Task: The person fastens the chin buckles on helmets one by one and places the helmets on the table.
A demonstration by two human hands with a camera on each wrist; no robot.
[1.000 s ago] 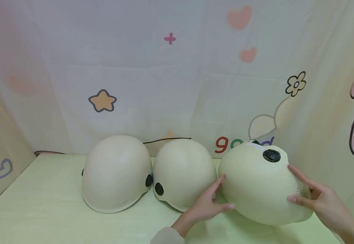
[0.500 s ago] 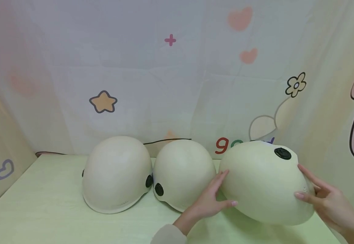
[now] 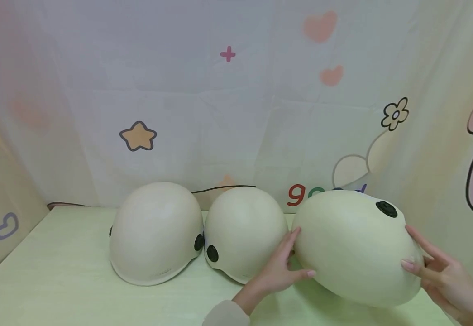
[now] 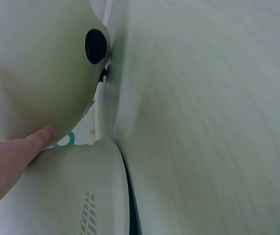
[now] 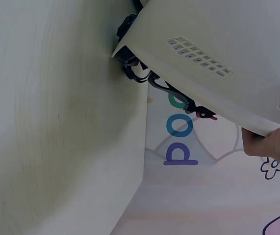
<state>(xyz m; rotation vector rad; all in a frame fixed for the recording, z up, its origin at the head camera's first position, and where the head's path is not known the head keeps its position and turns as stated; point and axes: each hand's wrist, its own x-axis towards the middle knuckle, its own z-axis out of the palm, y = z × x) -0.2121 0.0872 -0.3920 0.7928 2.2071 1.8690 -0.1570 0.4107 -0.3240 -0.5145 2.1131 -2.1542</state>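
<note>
Three cream helmets stand in a row in the head view. The right helmet (image 3: 354, 249) is tilted, with its right end toward my right hand (image 3: 450, 278). That hand grips its rim, thumb on the shell and fingers at the edge. A black strap with a buckle (image 5: 203, 113) hangs beneath this helmet in the right wrist view. My left hand (image 3: 274, 271) touches its left side with extended fingers, thumb spread low in front. The middle helmet (image 3: 244, 231) lies just behind my left hand, partly hidden by it. A round black vent (image 3: 386, 209) shows on the tilted helmet.
The left helmet (image 3: 156, 235) sits beside the middle one on the pale green table (image 3: 77, 271). A patterned curtain (image 3: 179, 104) hangs along the back and both sides. Thin dark cords (image 3: 224, 186) show behind the helmets.
The right helmet has turned, its black vent shifting right and its far one going out of sight. My right hand has moved right and slightly down with the rim. The left hand has barely moved.
</note>
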